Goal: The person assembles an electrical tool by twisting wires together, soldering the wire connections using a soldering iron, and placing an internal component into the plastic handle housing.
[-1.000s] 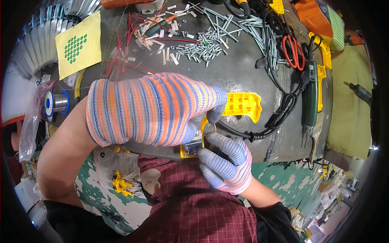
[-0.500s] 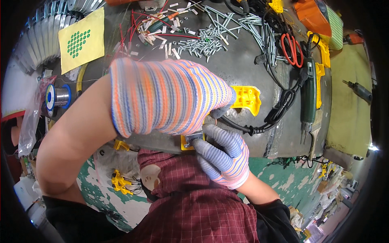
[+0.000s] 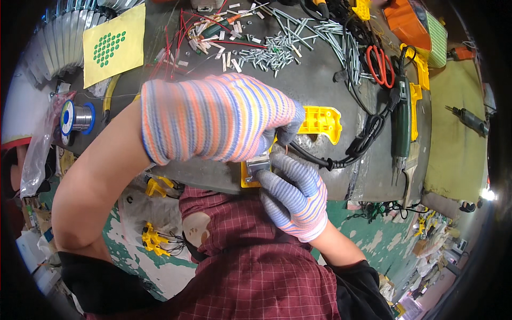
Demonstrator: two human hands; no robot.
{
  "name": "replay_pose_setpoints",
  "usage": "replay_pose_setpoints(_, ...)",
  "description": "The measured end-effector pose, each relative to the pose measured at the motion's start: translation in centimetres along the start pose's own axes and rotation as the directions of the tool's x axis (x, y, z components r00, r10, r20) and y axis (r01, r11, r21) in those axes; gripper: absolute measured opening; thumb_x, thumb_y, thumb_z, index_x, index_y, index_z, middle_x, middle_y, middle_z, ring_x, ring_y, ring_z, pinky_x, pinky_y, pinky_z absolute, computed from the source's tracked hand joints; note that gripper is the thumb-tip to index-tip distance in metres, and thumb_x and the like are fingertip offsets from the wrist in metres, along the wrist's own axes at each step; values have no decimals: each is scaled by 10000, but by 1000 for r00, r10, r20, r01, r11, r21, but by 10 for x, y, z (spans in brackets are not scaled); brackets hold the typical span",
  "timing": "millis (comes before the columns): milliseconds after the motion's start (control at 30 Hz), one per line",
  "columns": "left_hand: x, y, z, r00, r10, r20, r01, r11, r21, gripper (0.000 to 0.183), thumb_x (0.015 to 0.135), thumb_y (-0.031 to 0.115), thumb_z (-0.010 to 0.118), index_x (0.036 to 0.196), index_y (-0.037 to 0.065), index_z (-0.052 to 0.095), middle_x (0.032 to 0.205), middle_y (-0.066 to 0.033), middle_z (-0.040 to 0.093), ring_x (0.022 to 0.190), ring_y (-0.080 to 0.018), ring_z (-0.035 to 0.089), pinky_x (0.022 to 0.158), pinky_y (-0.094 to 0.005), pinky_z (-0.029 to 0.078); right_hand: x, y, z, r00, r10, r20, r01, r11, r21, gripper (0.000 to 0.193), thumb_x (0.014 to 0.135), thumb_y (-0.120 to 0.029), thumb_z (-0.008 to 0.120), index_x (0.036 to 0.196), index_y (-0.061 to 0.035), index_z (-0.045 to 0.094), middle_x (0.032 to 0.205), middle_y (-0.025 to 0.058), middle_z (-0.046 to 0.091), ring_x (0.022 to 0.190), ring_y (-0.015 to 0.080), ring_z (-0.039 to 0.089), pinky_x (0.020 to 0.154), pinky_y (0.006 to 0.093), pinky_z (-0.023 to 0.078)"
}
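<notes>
While gloved hands hide yellow part (image 3: pixel 250 172), screws (image 3: pixel 277 53), scissors (image 3: pixel 380 63), cable (image 3: pixel 358 149)

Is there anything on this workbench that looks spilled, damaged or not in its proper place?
Yes. Loose screws and cut white sleeve pieces lie scattered across the far side of the grey bench, not in any container. A black cable is tangled beside the yellow plastic housing. The floor paint below is flaking.
</notes>
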State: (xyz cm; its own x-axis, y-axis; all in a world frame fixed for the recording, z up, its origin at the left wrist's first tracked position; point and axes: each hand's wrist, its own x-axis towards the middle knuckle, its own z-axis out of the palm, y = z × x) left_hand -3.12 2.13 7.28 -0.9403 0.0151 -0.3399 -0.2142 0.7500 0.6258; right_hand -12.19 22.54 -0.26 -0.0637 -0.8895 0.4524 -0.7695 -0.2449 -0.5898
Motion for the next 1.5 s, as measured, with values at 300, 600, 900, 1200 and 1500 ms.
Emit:
replay_pose_setpoints(300, -7, -12, 10, 988, 93, -125, -111, 983, -144, 203, 801, 94, 664, 997, 52, 634, 823, -155, 661, 815, -340, 663, 721, -403, 505, 1, -3, 0, 1000, -15, 5, 15, 1000, -3, 348, 696, -98, 733, 1041, -65, 703, 1053, 173, 649, 708, 292, 647, 604, 369, 517)
replay_pose_setpoints(600, -9, -15, 8, 983, 111, -144, -130, 983, -131, 183, 803, 95, 662, 980, 53, 645, 856, -144, 661, 836, -301, 668, 741, -383, 513, 3, -5, -2, 1000, -1, 30, 1, 1000, -15, 326, 708, -76, 718, 1032, -54, 700, 1055, 167, 651, 701, 294, 644, 593, 367, 513)
replay_pose_setpoints(900, -8, -17, 7, 986, 89, -140, -115, 974, -193, 203, 808, 101, 656, 1003, 50, 647, 877, -134, 666, 840, -276, 671, 752, -361, 520, 3, -5, -1, 999, 7, 46, -7, 1000, 1, 321, 710, -82, 717, 1029, -53, 701, 1058, 166, 652, 703, 291, 642, 599, 370, 511)
replay_pose_setpoints(1200, -8, -19, -2, 997, 63, -43, -73, 955, -287, 200, 841, 121, 652, 1024, 41, 643, 831, -103, 664, 786, -198, 655, 729, -329, 517, -1, -3, -1, 998, 9, 56, -7, 1000, -25, 341, 716, -97, 721, 1056, -71, 705, 1091, 161, 642, 750, 293, 644, 641, 364, 515)
replay_pose_setpoints(1500, -7, -6, 6, 998, 26, -59, -35, 987, -155, 211, 798, 137, 675, 997, 69, 655, 808, -123, 659, 791, -264, 662, 713, -357, 515, 1, -3, 0, 999, 7, 41, -7, 1000, -11, 344, 709, -104, 725, 1051, -75, 713, 1065, 171, 648, 721, 306, 641, 618, 368, 514)
